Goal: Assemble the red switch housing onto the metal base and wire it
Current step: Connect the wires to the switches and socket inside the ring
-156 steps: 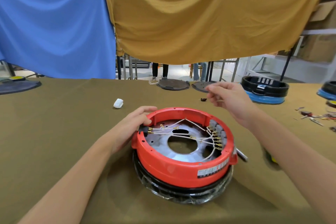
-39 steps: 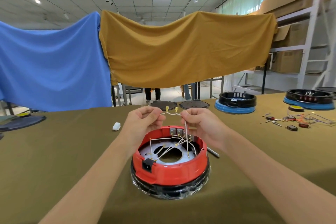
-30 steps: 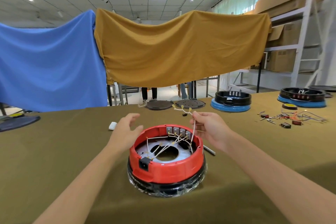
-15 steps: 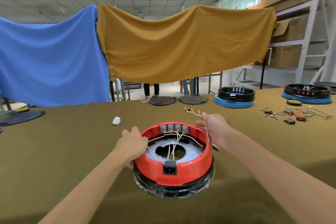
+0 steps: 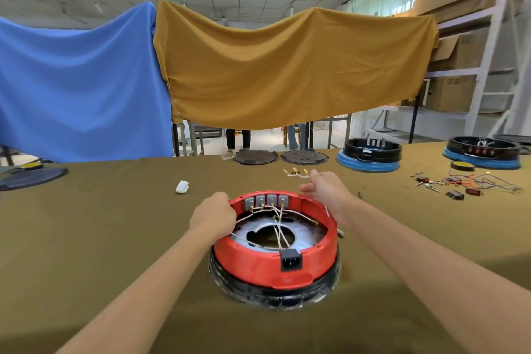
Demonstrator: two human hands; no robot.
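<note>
Housing (image 5: 275, 264), red and at lower centre, already sits on the metal base (image 5: 301, 237) with four switches wired, yet the left hand (image 5: 214, 217) grips its rim while the right hand (image 5: 326, 190) pinches loose terminal wires (image 5: 297, 173), so wiring seems unfinished.

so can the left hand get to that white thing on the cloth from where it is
Probably yes. The white piece lies alone on bare cloth, up and left of the left hand, which would first have to let go of the red housing.
</note>
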